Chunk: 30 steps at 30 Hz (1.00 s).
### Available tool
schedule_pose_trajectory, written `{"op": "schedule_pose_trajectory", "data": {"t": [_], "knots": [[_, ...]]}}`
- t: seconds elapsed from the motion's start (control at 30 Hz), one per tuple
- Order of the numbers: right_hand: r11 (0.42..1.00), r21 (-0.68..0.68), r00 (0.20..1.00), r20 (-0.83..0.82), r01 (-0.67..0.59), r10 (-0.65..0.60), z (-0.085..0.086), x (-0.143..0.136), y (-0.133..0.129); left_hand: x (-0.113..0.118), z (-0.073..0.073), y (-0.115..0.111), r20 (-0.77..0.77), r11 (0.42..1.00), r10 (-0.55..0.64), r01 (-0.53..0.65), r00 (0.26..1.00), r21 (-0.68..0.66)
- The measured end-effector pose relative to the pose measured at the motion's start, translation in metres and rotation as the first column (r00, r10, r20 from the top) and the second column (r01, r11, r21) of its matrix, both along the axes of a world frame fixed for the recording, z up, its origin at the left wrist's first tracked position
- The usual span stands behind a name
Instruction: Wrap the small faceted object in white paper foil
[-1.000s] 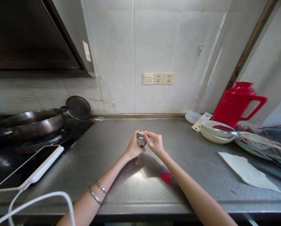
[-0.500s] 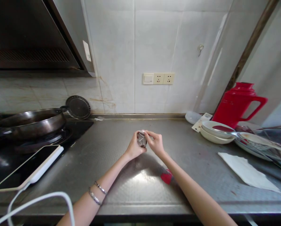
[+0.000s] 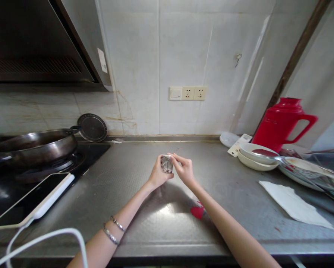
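A small clear glass (image 3: 166,164) with a faceted pattern is held up over the middle of the steel counter. My left hand (image 3: 157,174) wraps round its left side and underside, the thumb and fingers closed on it. At the upper right rim of the glass, my right hand (image 3: 184,170) pinches something whitish, too small to make out. The glass is tilted with its patterned face towards me. Two bracelets circle my left wrist.
On the left, a pan (image 3: 38,145) sits on the black stove, with a phone (image 3: 32,201) and white cable in front. A red thermos (image 3: 281,121), bowls (image 3: 256,162), plates, cutlery and a white paper napkin (image 3: 294,203) occupy the right side.
The glass has turned slightly and moved a little left in my left hand, showing more of its patterned face. My right fingers remain at its rim.
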State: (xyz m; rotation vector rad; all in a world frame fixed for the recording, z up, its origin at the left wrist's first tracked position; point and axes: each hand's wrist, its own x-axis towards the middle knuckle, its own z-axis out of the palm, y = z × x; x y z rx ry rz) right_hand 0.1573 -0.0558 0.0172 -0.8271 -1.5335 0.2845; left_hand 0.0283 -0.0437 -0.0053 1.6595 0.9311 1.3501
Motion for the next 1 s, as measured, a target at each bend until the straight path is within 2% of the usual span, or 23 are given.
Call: {"op": "schedule_pose_trajectory", "data": {"t": [0.13,0.23,0.37,0.5,0.57,0.63,0.7,0.77,0.83,0.93,1.0], "knots": [[0.993,0.085,0.996,0.047,-0.081,0.077,0.003,-0.004,-0.007,-0.003,0.000,0.003,0.016,0.999,0.008,-0.008,1.000,-0.043],[0.987,0.099,0.991,0.072,-0.124,0.117,0.003,-0.005,-0.007,-0.003,0.002,0.002,0.042,1.000,-0.009,0.009,0.999,-0.001],[0.997,-0.058,0.997,-0.054,-0.059,0.056,0.001,-0.001,0.001,-0.002,0.006,-0.002,0.029,0.999,-0.011,0.009,1.000,0.054],[0.987,-0.148,0.988,-0.150,-0.060,0.038,0.000,0.001,0.003,-0.003,0.009,-0.001,-0.005,0.999,0.045,-0.045,0.999,0.020],[0.993,-0.102,0.989,-0.142,-0.064,0.049,0.000,-0.002,0.000,-0.005,0.009,0.001,0.005,0.998,0.057,-0.057,0.998,-0.010],[0.998,-0.001,0.996,-0.065,-0.066,0.066,0.001,-0.005,-0.005,-0.006,0.008,0.003,0.022,0.999,0.050,-0.050,0.998,-0.012],[0.990,0.109,0.995,0.053,-0.092,0.087,0.001,-0.007,-0.009,-0.006,0.007,0.003,0.014,0.999,0.029,-0.029,0.999,0.028],[0.980,0.156,0.985,0.139,-0.123,0.101,0.001,-0.008,-0.009,-0.005,0.004,0.003,-0.021,0.997,0.011,-0.009,1.000,0.079],[0.988,0.121,0.990,0.121,-0.094,0.079,0.000,-0.008,-0.007,-0.003,0.001,0.002,-0.060,0.994,0.023,-0.017,0.998,0.105],[1.000,0.008,1.000,0.003,-0.010,0.010,-0.002,-0.004,-0.001,-0.002,-0.002,0.002,-0.082,0.994,0.058,-0.051,0.995,0.092],[1.000,-0.006,1.000,-0.018,-0.005,0.005,-0.002,-0.002,0.001,-0.003,-0.003,0.003,-0.088,0.995,0.068,-0.061,0.994,0.081]]}}
